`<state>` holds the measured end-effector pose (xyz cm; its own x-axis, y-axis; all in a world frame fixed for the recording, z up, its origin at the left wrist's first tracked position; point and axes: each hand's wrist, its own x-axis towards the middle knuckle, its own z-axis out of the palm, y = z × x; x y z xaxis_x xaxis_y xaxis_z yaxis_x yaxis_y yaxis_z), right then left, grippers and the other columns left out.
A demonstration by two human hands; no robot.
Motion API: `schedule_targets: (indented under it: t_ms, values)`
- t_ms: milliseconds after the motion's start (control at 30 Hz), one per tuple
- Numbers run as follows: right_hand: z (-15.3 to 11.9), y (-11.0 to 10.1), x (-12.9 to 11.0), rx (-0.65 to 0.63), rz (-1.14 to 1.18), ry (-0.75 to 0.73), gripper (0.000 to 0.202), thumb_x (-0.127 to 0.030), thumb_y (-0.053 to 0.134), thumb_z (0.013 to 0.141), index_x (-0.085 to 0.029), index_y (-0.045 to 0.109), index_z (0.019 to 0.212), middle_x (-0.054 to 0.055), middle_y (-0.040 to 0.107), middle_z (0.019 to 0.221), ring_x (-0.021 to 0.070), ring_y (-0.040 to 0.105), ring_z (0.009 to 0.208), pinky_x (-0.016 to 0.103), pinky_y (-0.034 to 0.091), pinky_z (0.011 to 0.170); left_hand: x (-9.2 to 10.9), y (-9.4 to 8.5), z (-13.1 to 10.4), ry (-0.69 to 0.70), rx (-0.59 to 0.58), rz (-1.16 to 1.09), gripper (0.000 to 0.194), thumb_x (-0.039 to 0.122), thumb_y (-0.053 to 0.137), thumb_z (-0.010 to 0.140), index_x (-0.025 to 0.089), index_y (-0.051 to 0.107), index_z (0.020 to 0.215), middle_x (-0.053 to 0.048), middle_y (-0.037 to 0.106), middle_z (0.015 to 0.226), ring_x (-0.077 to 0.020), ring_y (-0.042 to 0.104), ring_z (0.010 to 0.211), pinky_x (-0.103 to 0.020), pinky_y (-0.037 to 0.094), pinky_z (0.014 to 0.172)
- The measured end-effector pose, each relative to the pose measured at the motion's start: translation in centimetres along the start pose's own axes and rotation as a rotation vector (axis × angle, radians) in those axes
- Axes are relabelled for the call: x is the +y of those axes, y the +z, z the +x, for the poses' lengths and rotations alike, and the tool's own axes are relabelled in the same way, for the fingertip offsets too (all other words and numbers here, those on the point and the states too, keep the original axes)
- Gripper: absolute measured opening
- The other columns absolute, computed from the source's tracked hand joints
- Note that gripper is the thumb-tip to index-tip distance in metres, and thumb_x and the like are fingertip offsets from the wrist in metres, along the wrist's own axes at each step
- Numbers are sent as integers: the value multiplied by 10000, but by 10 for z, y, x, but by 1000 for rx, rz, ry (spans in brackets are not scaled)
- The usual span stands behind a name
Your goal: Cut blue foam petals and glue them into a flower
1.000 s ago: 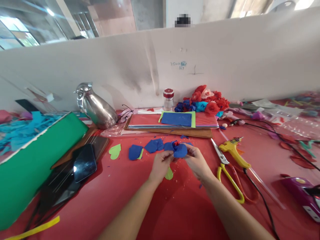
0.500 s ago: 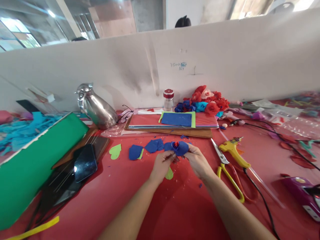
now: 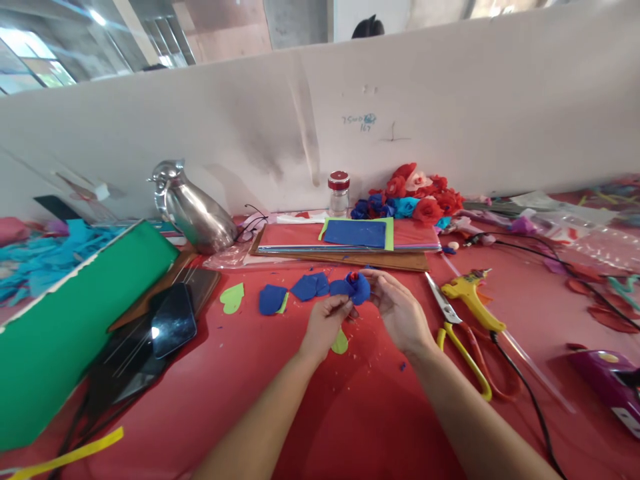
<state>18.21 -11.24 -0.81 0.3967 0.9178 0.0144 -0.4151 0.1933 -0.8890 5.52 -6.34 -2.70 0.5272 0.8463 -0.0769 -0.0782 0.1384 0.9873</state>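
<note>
My left hand (image 3: 323, 328) is closed, its thumb and fingers pinching the lower left of a blue paper flower (image 3: 359, 291) with a small red centre. On the flower's other side, my right hand (image 3: 400, 312) bends its fingertips around the upper right petal edge, palm partly turned toward me. Left of the flower lie overlapping blue paper petals (image 3: 310, 287) and another blue petal piece (image 3: 273, 299) with green paper under it. A green heart-shaped paper (image 3: 233, 298) lies farther left. Below my left fingers, another green piece (image 3: 340, 343) rests on the red table.
Scissors (image 3: 457, 333) and a yellow glue gun (image 3: 475, 300) lie right of my hands. Behind are stacked paper sheets (image 3: 295, 237), a lidded jar (image 3: 339, 193) and piled paper flowers (image 3: 420, 200). A metal jug (image 3: 200, 213), phone (image 3: 173, 320) and green box (image 3: 85, 320) stand or lie left.
My right hand has turned and loosened slightly, showing more palm, with its fingertips higher on the petal edge. The flower has tilted; my left hand keeps its pinch.
</note>
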Motion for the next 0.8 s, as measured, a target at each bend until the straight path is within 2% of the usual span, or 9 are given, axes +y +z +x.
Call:
schedule_targets:
  t_ms: [100,267,400,467,633,800]
  values:
    - [1,-1,2,23,-28,6,245,-393,553,767,-214,680,878,45,705,872,211,622,859,349,450,802,-1,-1,0,-10,27,-13,260,387,655,704,162,633,575,-23,601,595,-126,511,583,-254,414,617]
    - [-1,4,14,-10,-261,70,252,-303,677,646,-206,649,877,31,681,863,196,606,855,340,449,828,-4,-2,2,0,91,-68,216,370,663,697,161,668,640,-15,600,640,-127,513,617,-243,410,615]
    - [-5,9,26,84,-389,68,291,-347,713,624,-210,613,859,37,667,873,181,606,788,321,468,742,-6,-4,5,73,236,-68,159,331,705,660,173,702,653,-30,602,866,-142,529,792,-241,415,714]
    - [-6,10,30,61,-443,54,274,-357,698,645,-204,624,860,43,672,878,174,599,764,309,460,711,-6,-5,6,92,272,-74,141,324,712,656,184,718,650,-37,588,959,-157,527,900,-249,406,801]
    - [-5,11,33,-64,-382,67,269,-365,649,685,-196,661,895,25,673,815,151,567,701,275,421,631,-3,-7,6,58,206,-131,164,353,721,652,200,752,701,-57,598,1007,-192,521,1001,-289,393,902]
    - [-3,11,28,-91,-371,88,222,-396,679,665,-179,651,697,-29,556,577,98,424,526,244,350,518,0,-6,4,-4,110,-208,247,387,744,635,191,763,784,-81,660,997,-224,559,995,-321,428,878]
